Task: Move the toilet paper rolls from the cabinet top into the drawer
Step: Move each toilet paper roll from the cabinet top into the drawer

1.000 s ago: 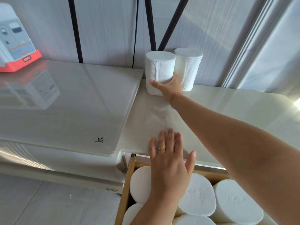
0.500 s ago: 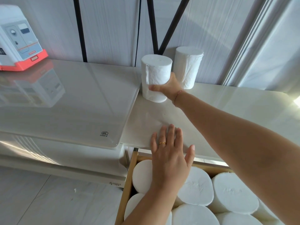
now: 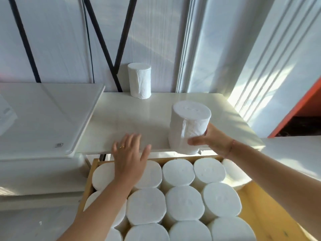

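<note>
My right hand (image 3: 211, 140) grips a white toilet paper roll (image 3: 189, 124) upright, held at the front edge of the cream cabinet top (image 3: 132, 119), just above the open drawer. A second roll (image 3: 139, 80) stands alone at the back of the cabinet top against the wall. My left hand (image 3: 129, 158) rests flat with fingers spread on the cabinet's front edge, over the drawer's back left corner. The wooden drawer (image 3: 271, 211) below holds several upright white rolls (image 3: 184, 203) packed in rows, with bare wood showing at its right side.
A lower glass-topped white unit (image 3: 43, 117) adjoins the cabinet on the left. Black cables (image 3: 111, 54) run down the white wall behind. An orange-edged opening (image 3: 298, 110) is at the right. Pale floor (image 3: 34, 223) shows at lower left.
My right hand has carried the roll from the back of the cabinet top forward and right to its front edge. The view swung right, showing more of the drawer. My left hand stays put.
</note>
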